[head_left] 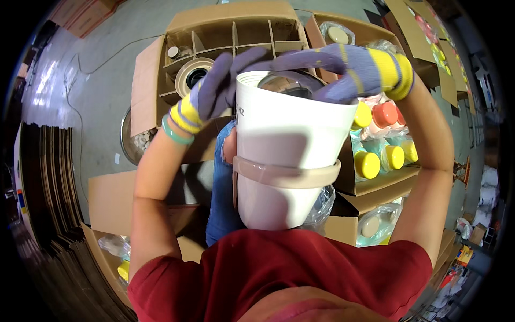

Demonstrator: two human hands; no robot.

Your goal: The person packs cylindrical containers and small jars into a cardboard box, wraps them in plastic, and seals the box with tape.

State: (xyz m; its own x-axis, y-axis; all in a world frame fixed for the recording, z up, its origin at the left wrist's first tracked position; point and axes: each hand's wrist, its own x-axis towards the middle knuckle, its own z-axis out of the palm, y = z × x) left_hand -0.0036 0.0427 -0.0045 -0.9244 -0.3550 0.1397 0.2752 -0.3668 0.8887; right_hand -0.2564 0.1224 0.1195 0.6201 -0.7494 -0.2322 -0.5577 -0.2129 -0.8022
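Note:
A large white plastic vessel [281,133] with a beige band stands close against the chest. A rounded, see-through dark part [293,82] shows in its mouth. My left hand [219,80], in a purple and yellow knit glove, is beside the vessel's left rim; whether it touches is unclear. My right hand [342,70], gloved alike, reaches over the right rim with its fingers spread at the dark part; its grip is partly hidden. Behind the left hand, a round beige item with a black centre [196,77] sits in a divided cardboard box [237,20].
Several bottles with yellow caps [366,165] and red caps [384,114] fill a carton at the right. Flattened cardboard [52,169] is stacked at the far left. A metal basin [128,139] holds small white pieces. A thin cable [80,116] crosses the floor.

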